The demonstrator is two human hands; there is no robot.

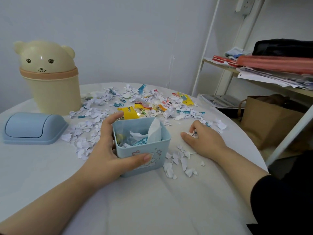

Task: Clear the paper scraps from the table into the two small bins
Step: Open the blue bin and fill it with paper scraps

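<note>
pale blue open bin (161, 147) of crumpled paper (137, 135), left grip (105, 150) tight around it, right grip (205, 141) around white scraps (193, 134)

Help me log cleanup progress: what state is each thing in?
blue bin: upright, lid off, partly filled.
blue lid: off, lying on the table.
bear bin: upright, lid on.
paper scraps: mostly strewn over the table.
left hand: grips the blue bin.
right hand: pinches scraps on the table.

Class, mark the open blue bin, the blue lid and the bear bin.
open blue bin (159, 150), head view, front wall.
blue lid (33, 127), head view, domed top.
bear bin (54, 97), head view, cream body.
</note>
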